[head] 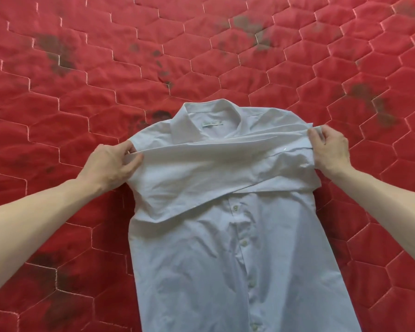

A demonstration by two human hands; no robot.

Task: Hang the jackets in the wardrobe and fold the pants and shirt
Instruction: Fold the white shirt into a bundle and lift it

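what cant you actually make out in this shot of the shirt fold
- White shirt, head view: its hem is cut off by the bottom edge.
- Collar label: print too small to read.
- Sleeve cuffs: hidden by the left hand and right hand pinching the folded sleeves.
- Jackets, pants, wardrobe: out of view; only the red quilted mattress shows.
- Dark patches on it: cannot tell stains from wear.

There is one view only, from a camera on the person's head, looking forward and steeply down onto the mattress (58, 97). It sits close: both forearms run in from the lower corners, and the shirt (225, 259) fills the lower middle, its hem cut off by the bottom edge. The wide lens bends the quilting lines near the borders. The mattress fills the rest.
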